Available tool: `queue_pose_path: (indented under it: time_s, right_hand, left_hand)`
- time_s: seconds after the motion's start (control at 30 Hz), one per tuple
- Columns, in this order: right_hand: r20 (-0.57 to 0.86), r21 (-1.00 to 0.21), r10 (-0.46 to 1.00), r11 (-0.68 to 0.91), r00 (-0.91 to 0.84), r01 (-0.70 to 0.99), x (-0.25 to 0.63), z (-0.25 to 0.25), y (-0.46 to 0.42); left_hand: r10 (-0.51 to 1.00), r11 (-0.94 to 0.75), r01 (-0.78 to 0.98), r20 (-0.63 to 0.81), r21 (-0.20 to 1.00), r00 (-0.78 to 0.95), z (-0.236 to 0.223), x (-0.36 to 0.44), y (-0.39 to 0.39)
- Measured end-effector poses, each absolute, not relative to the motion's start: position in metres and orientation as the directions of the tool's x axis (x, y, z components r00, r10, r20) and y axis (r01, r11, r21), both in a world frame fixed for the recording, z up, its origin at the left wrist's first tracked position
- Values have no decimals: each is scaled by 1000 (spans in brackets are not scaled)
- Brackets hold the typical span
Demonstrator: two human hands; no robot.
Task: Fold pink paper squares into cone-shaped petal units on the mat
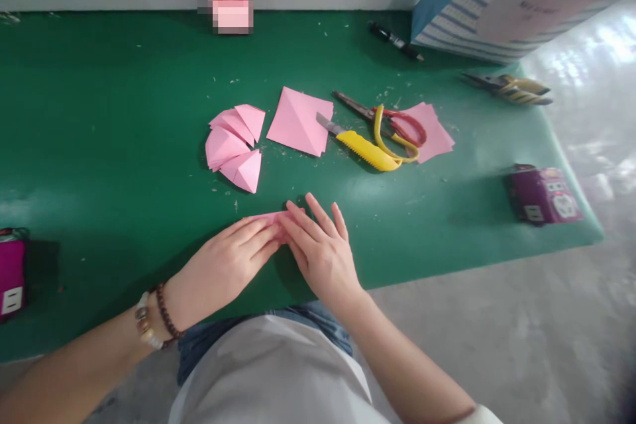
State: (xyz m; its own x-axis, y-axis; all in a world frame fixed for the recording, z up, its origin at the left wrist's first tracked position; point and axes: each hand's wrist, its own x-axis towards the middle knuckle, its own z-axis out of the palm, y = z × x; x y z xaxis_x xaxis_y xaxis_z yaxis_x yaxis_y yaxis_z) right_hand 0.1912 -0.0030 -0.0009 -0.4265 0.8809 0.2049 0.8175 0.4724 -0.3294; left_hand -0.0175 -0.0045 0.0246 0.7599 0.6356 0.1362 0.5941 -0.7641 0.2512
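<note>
A folded piece of pink paper point(273, 217) is at the table's near side, mostly covered by my fingers. My left hand point(236, 258) holds its left part, fingers close together over it. On the right end, my right hand point(320, 245) pinches the paper with thumb and index finger, while its other fingers spread outward. Beyond them lie a fanned group of folded pink paper pieces point(226, 142) and a stack of creased pink squares point(293, 122). A yellow utility knife point(368, 151) rests with its blade over that stack's edge.
Red-and-yellow-handled scissors point(380, 116) lie partly over more pink paper point(437, 136). A black pen point(395, 41), pliers point(517, 89) and a purple box point(544, 195) sit to the right. A striped box point(501, 6) stands at the back; a magenta box point(10, 275) is far left.
</note>
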Motion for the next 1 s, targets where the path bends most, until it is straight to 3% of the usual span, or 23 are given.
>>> queue_pose_path:
  time_s: [0.2,0.5,0.7,1.0]
  right_hand:
    - [205,-332,877,480,-434,812,198,-1,-2]
    - [259,-370,898,432,-355,822,204,-9,-4]
    - [294,-413,918,373,-266,831,213,-10,0]
    - [394,-517,890,422,-231,745,208,12,-9]
  left_hand:
    - [647,-761,632,96,147,757,24,-19,-19]
    - [688,-723,682,22,116,726,26,-38,-29]
    - [738,-671,699,138,247,660,29,-35,-13]
    - [753,-656,721,259,222,605,30,-4,4]
